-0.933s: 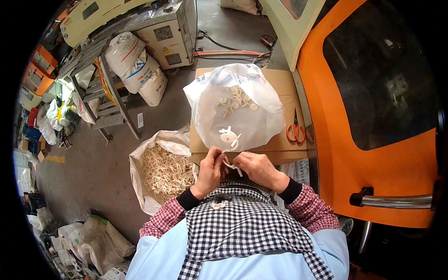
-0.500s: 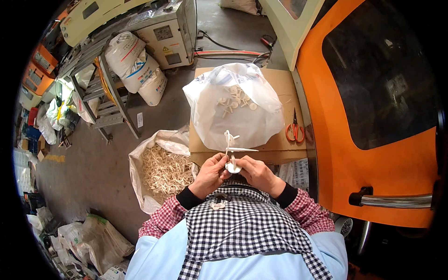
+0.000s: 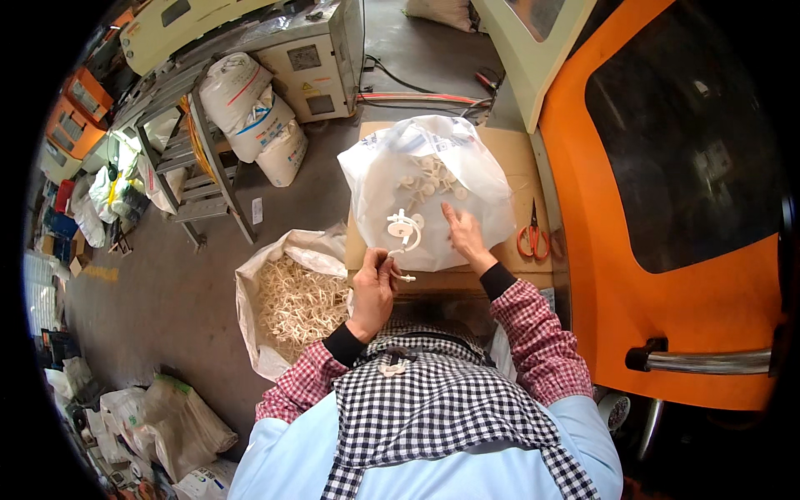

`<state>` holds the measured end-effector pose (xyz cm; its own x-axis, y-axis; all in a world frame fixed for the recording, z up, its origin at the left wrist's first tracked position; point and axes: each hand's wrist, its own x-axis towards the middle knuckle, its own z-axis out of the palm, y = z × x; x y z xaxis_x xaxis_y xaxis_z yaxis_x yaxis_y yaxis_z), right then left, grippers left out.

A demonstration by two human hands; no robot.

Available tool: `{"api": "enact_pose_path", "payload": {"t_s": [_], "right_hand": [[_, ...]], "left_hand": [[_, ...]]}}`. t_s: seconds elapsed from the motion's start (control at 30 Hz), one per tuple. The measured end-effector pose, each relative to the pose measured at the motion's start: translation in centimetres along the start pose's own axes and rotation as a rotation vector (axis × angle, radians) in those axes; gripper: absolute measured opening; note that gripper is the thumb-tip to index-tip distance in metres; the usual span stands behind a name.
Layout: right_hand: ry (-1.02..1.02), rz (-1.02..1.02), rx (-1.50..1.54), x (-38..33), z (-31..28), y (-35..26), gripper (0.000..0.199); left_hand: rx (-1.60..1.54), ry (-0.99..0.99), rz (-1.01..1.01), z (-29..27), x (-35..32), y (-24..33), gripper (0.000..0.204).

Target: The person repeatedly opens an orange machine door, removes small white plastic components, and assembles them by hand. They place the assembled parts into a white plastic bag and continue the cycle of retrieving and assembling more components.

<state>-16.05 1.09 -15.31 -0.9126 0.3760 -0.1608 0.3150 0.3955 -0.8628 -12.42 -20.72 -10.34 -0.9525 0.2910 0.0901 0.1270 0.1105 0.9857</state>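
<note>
My left hand (image 3: 372,292) is closed, pinching a curved white plastic sprue (image 3: 411,240) that carries a round disc piece at its far end. The sprue stands over the near part of a translucent white plastic bag (image 3: 362,179). Inside the bag lies a heap of small white plastic parts (image 3: 433,177) with round discs and stems. Over the bag's right side, my right hand (image 3: 468,236) reaches forward with fingers stretched out and apart, and nothing shows in it. A white part lies just left of its fingertips.
Under the bag is a cardboard surface (image 3: 518,158), with orange-handled scissors (image 3: 533,240) at its right. A woven sack (image 3: 248,287) full of thin white sprues stands to the left. An orange machine (image 3: 596,283) borders the right; stacked sacks (image 3: 265,125) stand beside a metal step frame (image 3: 200,208).
My hands were together at the near edge of the cardboard with the white plastic between them. They have separated: my right hand moved forward over the bag, while my left keeps the sprue.
</note>
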Motion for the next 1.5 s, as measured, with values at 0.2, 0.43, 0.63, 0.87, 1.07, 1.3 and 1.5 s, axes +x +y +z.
{"api": "enact_pose_path", "payload": {"t_s": [0.2,0.43,0.63,0.87,1.07,1.3,1.5], "right_hand": [[-0.565,-0.514,0.343,-3.4,-4.3,-7.7,0.035],[-0.829,-0.331,0.212,-7.3,-4.2,-8.4,0.017],[-0.325,-1.178,-0.384,-10.1,-2.2,-8.0,0.025],[-0.341,-0.778,0.001,-11.2,-1.8,-7.2,0.015],[-0.627,-0.097,0.483,-11.3,-1.3,-5.2,0.021],[-0.219,-0.965,-0.087,-12.7,-1.5,-5.1,0.018],[-0.712,0.402,0.867,-11.2,-0.3,-3.2,0.028]], "left_hand": [[-0.086,-0.297,-0.014,-2.2,0.0,-0.2,0.004],[0.065,-0.259,0.161,-2.1,-0.2,-1.8,0.011],[-0.748,-0.423,-0.735,-1.4,-1.6,-0.8,0.033],[-0.212,-0.206,-0.134,-1.0,-2.6,-0.7,0.029],[-0.745,-0.307,-0.614,-0.9,-2.1,0.3,0.033],[-0.971,-0.44,-0.818,-0.9,-2.3,0.4,0.03],[0.335,0.026,0.648,-1.3,-2.6,-0.7,0.012]]}}
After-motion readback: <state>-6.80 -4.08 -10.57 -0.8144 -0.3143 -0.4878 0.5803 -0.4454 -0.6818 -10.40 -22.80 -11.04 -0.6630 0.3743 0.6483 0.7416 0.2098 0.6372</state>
